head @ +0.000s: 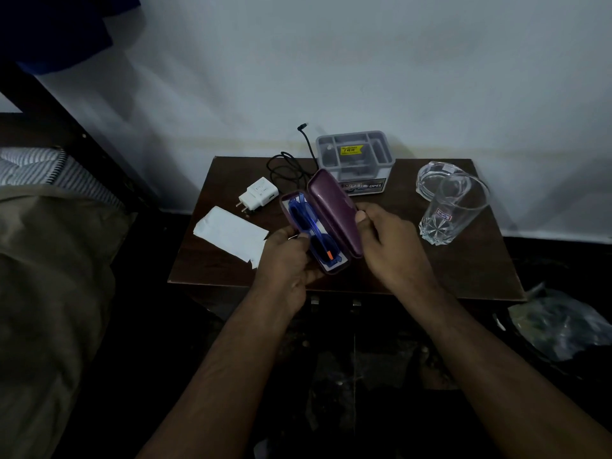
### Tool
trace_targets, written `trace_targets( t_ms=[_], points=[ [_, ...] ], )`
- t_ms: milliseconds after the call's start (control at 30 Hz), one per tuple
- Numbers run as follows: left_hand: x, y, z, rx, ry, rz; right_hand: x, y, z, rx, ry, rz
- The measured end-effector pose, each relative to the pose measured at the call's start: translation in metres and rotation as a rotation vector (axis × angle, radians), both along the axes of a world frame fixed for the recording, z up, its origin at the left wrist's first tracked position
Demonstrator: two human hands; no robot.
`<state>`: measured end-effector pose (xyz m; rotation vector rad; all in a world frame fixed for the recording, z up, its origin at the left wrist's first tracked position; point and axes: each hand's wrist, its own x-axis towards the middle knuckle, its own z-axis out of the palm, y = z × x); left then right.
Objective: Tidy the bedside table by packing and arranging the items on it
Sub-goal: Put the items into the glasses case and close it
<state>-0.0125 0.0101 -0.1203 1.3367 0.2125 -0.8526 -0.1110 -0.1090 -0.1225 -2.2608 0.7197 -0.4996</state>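
Observation:
A purple glasses case (334,210) is held half open above the dark wooden bedside table (463,260). Blue glasses (306,226) lie inside its lower half. My left hand (286,256) grips the case's base from the left, thumb near the glasses. My right hand (387,240) pinches the raised lid at its right edge. On the table lie a white charger plug (258,193), a black cable (288,167) and a white sheet of paper (231,235).
A grey plastic organiser box (356,160) stands at the table's back edge. A glass ashtray (433,180) and a tall drinking glass (452,210) stand at the right. A bed (49,260) is at the left, a plastic bag (556,326) on the floor at the right.

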Motion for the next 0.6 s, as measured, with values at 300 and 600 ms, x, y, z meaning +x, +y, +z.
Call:
trace_targets(
  t_ms=[300, 600],
  points=[
    [0.002, 0.002, 0.002, -0.017, -0.003, 0.019, 0.002, 0.003, 0.0, 0.246, -0.049, 0.12],
    [-0.001, -0.001, 0.006, -0.014, -0.03, -0.007, 0.004, 0.01, -0.012, 0.223, -0.004, 0.247]
  ],
)
